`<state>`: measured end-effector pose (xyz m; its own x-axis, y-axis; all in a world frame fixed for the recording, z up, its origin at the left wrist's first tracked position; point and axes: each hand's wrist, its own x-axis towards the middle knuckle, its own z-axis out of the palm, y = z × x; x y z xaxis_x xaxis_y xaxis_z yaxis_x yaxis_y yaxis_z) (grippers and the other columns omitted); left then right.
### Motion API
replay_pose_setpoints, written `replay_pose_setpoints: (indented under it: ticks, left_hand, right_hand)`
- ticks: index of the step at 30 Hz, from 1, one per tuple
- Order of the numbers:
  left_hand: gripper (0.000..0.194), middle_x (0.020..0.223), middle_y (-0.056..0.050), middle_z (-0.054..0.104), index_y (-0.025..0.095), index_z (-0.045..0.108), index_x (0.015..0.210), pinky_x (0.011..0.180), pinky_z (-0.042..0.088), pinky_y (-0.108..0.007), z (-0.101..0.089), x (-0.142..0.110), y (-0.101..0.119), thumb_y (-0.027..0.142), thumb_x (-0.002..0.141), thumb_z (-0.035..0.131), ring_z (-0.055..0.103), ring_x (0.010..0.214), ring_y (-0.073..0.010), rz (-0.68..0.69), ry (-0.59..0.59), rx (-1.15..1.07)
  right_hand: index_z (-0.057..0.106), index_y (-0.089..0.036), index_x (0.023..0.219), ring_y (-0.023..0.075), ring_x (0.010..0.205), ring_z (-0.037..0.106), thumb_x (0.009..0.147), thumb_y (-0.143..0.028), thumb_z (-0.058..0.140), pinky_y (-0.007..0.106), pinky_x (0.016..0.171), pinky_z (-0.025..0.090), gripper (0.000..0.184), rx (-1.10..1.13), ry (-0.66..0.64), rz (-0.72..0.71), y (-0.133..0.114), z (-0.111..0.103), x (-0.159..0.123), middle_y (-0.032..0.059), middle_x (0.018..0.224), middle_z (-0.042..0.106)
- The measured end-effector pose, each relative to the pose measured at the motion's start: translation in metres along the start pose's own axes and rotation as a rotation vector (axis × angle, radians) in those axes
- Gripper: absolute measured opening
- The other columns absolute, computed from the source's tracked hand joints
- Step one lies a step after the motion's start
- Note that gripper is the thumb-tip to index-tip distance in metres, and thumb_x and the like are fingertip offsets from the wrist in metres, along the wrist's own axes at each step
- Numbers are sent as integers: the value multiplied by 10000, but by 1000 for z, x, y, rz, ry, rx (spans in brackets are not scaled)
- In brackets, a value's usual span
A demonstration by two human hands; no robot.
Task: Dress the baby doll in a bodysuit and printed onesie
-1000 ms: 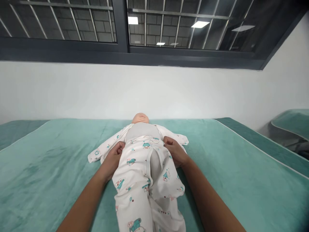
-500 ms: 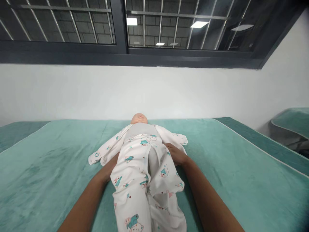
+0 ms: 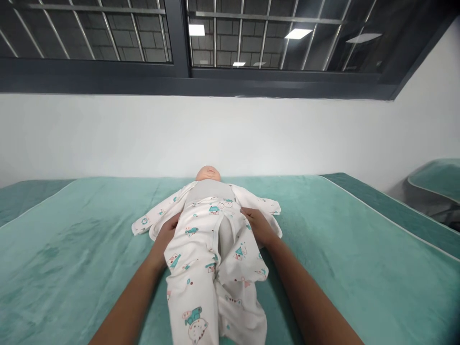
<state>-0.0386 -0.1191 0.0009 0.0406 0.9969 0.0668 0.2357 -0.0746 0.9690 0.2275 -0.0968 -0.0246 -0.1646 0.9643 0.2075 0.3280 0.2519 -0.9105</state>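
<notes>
A baby doll lies on its back, its head toward the wall and its grey torso showing at the chest. It wears a white printed jacket, spread open to both sides, and white printed trousers with an open slit at the crotch. At the left side of the trousers' waist, my left hand is closed on the cloth, its fingertips partly hidden. My right hand grips the opposite side of the waist, with its thumb over the fabric and other fingers tucked out of sight.
A green padded surface carries the doll, with a darker green border on the right. Behind it rises a white wall below a dark-framed barred window. Another green-covered surface stands at far right.
Both hands have moved slightly up along the trousers' sides, and more of my left hand shows. The trouser legs have shifted a little to the left.
</notes>
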Motion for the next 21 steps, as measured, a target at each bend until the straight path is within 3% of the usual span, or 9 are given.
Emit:
replay_pose_setpoints:
  ticks: [4,7,12,15,21]
  left_hand:
    - [343,1078,-62,672,190,615,953,883,471,-357,7,5,-9,326,642,665,593,1021,-258,47,128,37]
    - [393,1208,-87,622,195,591,1046,977,427,-372,10,6,-13,333,682,647,558,1132,-252,123,135,21]
    - [239,1303,-81,582,218,608,930,1003,404,-391,11,11,-20,372,748,593,542,1170,-251,155,111,-11]
    - [225,1203,-71,636,215,574,856,942,435,-372,11,15,-21,411,748,603,578,1084,-237,102,144,-66]
    - [350,838,-28,675,184,583,918,647,461,-284,12,18,-9,451,703,655,605,758,-192,-99,276,-123]
  right_hand:
    - [382,-217,617,150,659,376,874,-496,435,289,639,320,383,-22,51,-16,2,0,2,-22,650,438]
    - [389,-226,634,163,686,390,851,-527,453,290,663,335,377,-35,96,-27,3,2,6,-16,670,454]
    - [328,-241,582,161,630,349,791,-607,446,302,638,323,437,-45,281,41,15,14,19,-30,591,385]
    - [282,-244,580,149,603,314,801,-601,433,295,611,302,446,-39,364,69,18,21,24,-41,572,321]
    - [301,-231,610,137,620,330,814,-613,439,275,586,299,455,67,537,132,11,24,25,-40,601,330]
